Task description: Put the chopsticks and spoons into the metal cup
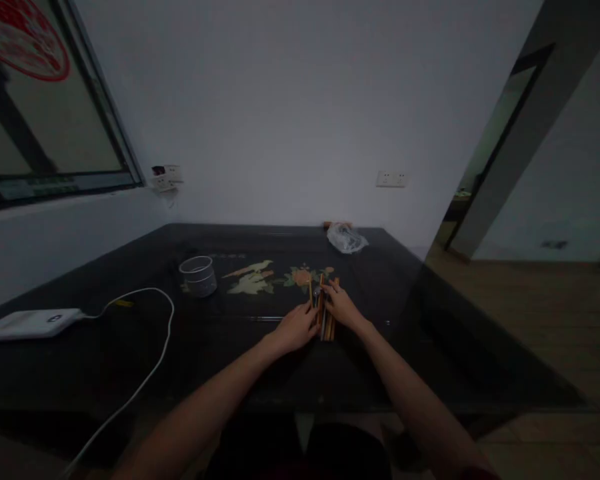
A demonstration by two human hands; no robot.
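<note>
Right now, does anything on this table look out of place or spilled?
Nothing looks clearly spilled or broken. The white cable loops loosely from the white device across the dark table and over its near edge, so it could snag. The thin sticks between the left hand and right hand have uneven far ends.

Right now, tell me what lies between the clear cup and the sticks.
In the head view, a bird-and-flower picture on the table lies between the cup and the sticks; the left hand is at the sticks' end.
</note>
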